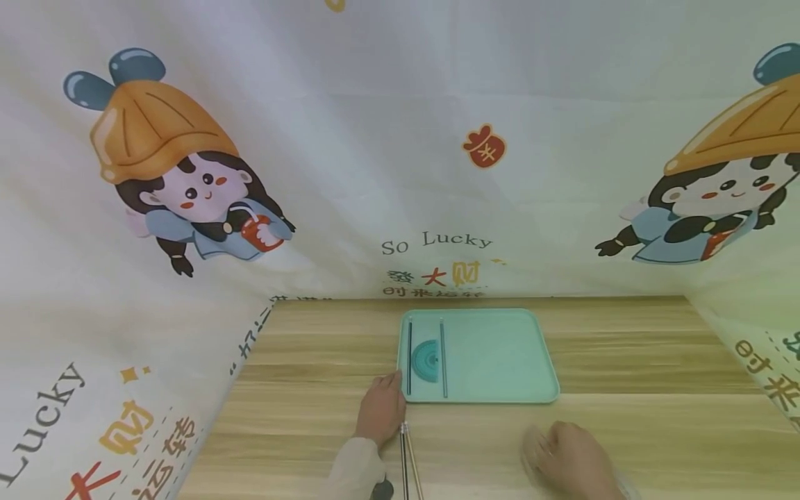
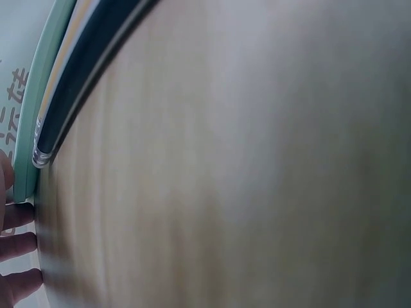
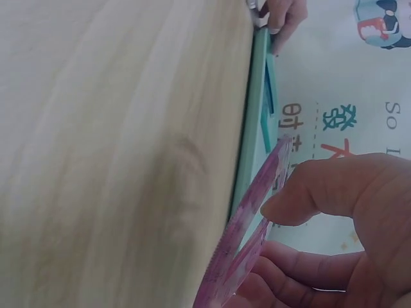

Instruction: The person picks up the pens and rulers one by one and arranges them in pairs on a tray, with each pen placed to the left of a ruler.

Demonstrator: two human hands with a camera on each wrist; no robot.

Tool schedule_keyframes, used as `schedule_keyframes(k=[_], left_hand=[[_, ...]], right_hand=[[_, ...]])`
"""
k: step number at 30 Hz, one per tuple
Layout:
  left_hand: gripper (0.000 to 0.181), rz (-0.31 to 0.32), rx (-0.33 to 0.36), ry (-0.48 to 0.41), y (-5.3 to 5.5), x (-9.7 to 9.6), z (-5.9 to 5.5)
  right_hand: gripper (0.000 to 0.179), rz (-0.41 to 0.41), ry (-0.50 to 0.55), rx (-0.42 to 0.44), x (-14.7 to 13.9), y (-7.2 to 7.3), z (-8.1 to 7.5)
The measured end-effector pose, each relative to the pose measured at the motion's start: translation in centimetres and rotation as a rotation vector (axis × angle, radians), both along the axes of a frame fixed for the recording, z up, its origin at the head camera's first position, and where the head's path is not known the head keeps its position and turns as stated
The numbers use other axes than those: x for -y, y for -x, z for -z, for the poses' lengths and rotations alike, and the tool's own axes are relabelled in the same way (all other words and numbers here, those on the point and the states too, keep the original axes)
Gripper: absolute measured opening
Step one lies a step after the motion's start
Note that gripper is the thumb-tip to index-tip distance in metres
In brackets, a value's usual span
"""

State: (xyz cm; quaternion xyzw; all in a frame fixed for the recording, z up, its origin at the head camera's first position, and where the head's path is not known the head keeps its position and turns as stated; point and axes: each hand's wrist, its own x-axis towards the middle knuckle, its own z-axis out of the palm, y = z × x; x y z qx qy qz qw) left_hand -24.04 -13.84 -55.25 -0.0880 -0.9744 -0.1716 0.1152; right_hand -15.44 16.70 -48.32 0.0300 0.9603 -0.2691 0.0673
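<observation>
In the head view, my left hand (image 1: 381, 410) lies at the front left corner of a mint-green tray (image 1: 500, 361), fingers fairly straight and touching its edge. A dark pencil (image 1: 403, 462) and a yellow pencil (image 1: 412, 458) lie beside that wrist, in front of the tray. My right hand (image 1: 571, 458), slightly blurred, is over the table at the tray's front right. Its thumb and fingers pinch a pink see-through set square (image 3: 241, 221) with tick marks along one edge, which the head view hides. Inside the tray, a teal protractor (image 1: 426, 361) sits between two slim sticks.
The wood-grain table (image 1: 637, 361) extends on both sides of the tray. A white printed cloth (image 1: 350, 167) stands as a wall behind the table and along its left and right sides.
</observation>
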Motion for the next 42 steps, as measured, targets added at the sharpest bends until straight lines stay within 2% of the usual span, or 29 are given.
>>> schedule_keyframes(k=[5,11,17,20,30,42], left_hand=[[0.038,0.008,-0.014,-0.002,0.0,0.1,0.1],[0.038,0.015,-0.019,0.008,-0.1,0.1,-0.2],[0.038,-0.015,0.021,0.025,-0.3,-0.1,-0.4],[0.038,-0.018,0.03,0.038,-0.3,-0.1,-0.4],[0.042,-0.031,0.054,-0.002,-0.3,-0.1,-0.5],[0.045,0.009,0.111,0.092,0.0,0.2,-0.7]], right_hand=[[0.03,-0.022,0.033,-0.025,0.9,0.8,-0.4],[0.012,-0.016,0.077,0.008,1.7,1.1,-0.5],[0.032,-0.007,0.06,0.016,1.8,0.9,0.1],[0.036,-0.009,0.048,0.003,1.8,0.9,0.2],[0.037,-0.01,0.045,-0.013,1.9,0.9,0.2],[0.034,-0.013,0.056,-0.003,2.0,1.2,-0.1]])
